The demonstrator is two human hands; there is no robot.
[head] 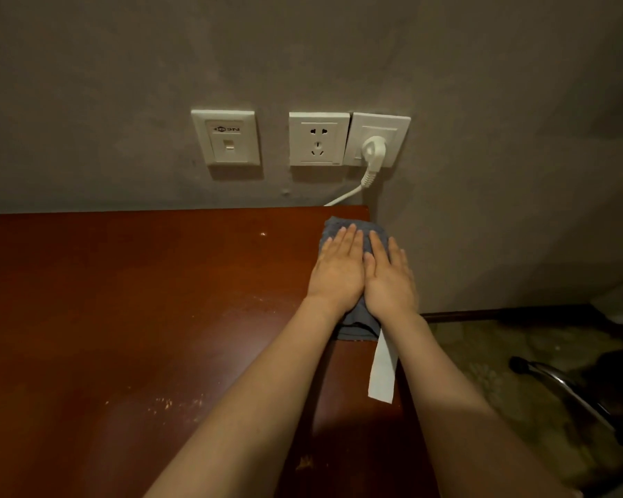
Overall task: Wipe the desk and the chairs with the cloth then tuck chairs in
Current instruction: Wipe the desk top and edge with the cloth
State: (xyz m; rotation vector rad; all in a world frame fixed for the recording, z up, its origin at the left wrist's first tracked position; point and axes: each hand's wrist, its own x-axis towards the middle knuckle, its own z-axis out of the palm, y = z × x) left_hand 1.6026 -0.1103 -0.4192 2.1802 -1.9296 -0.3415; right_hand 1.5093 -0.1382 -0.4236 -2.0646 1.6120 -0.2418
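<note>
While left hand (pixel 339 271) and right hand (pixel 391 285) press flat, each grip apart, on the cloth (pixel 340 224) at two o'clock on the table (pixel 123 318), it looks soft and light; better pressed mid-cloth.

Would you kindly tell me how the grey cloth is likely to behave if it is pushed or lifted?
Probably floppy: the cloth lies flattened under the left hand and right hand. Its towel-like texture should drag, not slide freely, on the desk. Its white tag, trailing loose near the desk edge, would likely dangle.
</note>
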